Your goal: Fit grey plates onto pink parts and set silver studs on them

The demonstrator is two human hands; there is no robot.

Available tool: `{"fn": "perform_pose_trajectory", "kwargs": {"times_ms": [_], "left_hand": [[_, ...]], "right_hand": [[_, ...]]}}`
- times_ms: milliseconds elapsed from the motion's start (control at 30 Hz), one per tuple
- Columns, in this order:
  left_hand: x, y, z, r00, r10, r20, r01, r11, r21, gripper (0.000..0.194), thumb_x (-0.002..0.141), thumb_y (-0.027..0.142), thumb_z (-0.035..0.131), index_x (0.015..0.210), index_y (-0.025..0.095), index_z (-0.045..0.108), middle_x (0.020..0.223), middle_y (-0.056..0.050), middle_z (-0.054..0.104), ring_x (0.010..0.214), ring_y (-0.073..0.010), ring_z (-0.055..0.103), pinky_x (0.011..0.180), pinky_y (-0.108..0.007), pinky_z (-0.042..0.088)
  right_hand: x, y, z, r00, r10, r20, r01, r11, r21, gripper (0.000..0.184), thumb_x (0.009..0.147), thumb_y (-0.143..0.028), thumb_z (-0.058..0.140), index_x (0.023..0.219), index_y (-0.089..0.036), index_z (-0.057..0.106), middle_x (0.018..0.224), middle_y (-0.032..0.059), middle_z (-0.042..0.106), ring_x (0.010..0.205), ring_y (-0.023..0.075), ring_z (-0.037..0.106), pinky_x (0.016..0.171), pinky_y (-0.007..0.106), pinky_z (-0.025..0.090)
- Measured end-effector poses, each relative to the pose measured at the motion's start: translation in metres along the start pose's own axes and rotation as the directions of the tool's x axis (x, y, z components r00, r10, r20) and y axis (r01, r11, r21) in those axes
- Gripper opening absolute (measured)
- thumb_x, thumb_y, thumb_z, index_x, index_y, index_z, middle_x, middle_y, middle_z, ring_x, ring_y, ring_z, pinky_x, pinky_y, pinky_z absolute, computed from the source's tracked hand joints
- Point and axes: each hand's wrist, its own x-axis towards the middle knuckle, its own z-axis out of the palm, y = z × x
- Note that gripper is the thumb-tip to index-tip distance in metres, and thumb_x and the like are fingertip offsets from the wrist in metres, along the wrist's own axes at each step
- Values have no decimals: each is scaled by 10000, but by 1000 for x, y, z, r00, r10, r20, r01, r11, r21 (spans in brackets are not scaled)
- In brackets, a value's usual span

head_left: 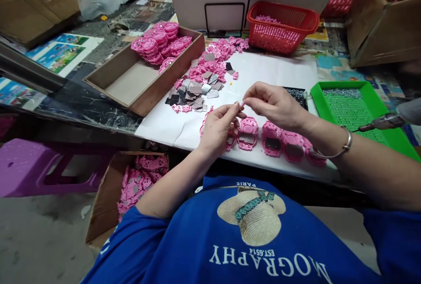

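Observation:
My left hand point(219, 128) and my right hand point(279, 105) meet above the white work surface, fingertips pinched together. Between them is a small pink plastic piece point(243, 103), mostly covered by the fingers. Below lies a row of several pink plastic casings point(247, 127), some with a dark or silvery square plate point(294, 151) set in. The left hand partly hides the casings at the row's left end; the right forearm overlaps those at the right end. Beyond my left hand are a heap of loose square plates point(194, 92) and a pile of small pink parts point(213, 58).
A wooden tray point(144, 102) holds stacked pink casings at the left. Behind stands a red basket point(284, 34). On the right are a green tray point(344, 113) with small metal pieces and a power screwdriver point(384, 121). A cardboard box point(101, 200) sits below the table edge, near a purple stool point(29, 165).

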Motion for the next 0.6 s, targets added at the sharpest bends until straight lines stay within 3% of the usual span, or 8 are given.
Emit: {"fn": "perform_pose_trajectory", "kwargs": {"times_ms": [33,67,133,200,267,367,600], "left_hand": [[-4,-3,-2,992,128,7,-128,978,165,281,913,425,612,919,156,691,810,-23,684,599,-84,548,549,-221,436],[-8,-6,-4,959,276,63,-280,896,345,281,925,419,603,947,156,699,870,-46,710,688,-116,599,633,-256,473],[-19,-12,-6,824,471,316,-554,555,620,270,921,393,628,1012,150,703,1034,-87,732,906,-189,643,814,-337,484],[-29,-19,-7,706,436,558,-682,205,702,281,935,374,616,1076,142,688,1169,-104,712,1016,-230,627,886,-392,453],[-35,-25,-7,670,354,653,-700,9,714,264,963,336,572,1111,143,675,1219,-96,697,1024,-229,618,876,-400,437],[-38,-31,-6,658,328,677,-692,-92,716,235,980,294,540,1120,160,674,1220,-73,698,1016,-212,613,862,-390,420],[-37,-33,-7,638,352,684,-684,-148,714,219,984,287,542,1117,177,677,1208,-55,701,1007,-206,601,858,-384,397]], "right_hand": [[3,0,-3,999,45,26,-43,996,-72,109,886,-228,554,841,-149,614,690,2,576,635,103,468,643,279,363],[7,-1,-6,993,100,65,-88,982,-165,110,881,-213,554,837,-144,627,694,11,591,637,108,478,645,278,362],[16,-2,-9,959,222,176,-142,914,-380,130,875,-189,545,839,-138,659,730,40,638,652,123,510,648,277,359],[24,-3,-8,907,322,272,-128,825,-550,177,877,-177,519,882,-134,691,799,73,683,685,144,548,652,276,361],[30,-4,-5,868,373,328,-93,772,-629,231,882,-176,492,948,-130,709,861,97,710,723,164,582,653,275,367],[36,-4,-1,833,417,364,-64,725,-686,279,883,-185,479,1006,-118,721,914,122,730,763,191,621,651,281,381],[40,-9,6,810,458,367,15,610,-793,338,909,-200,445,1079,-91,717,1019,177,734,906,256,674,711,314,419]]}}
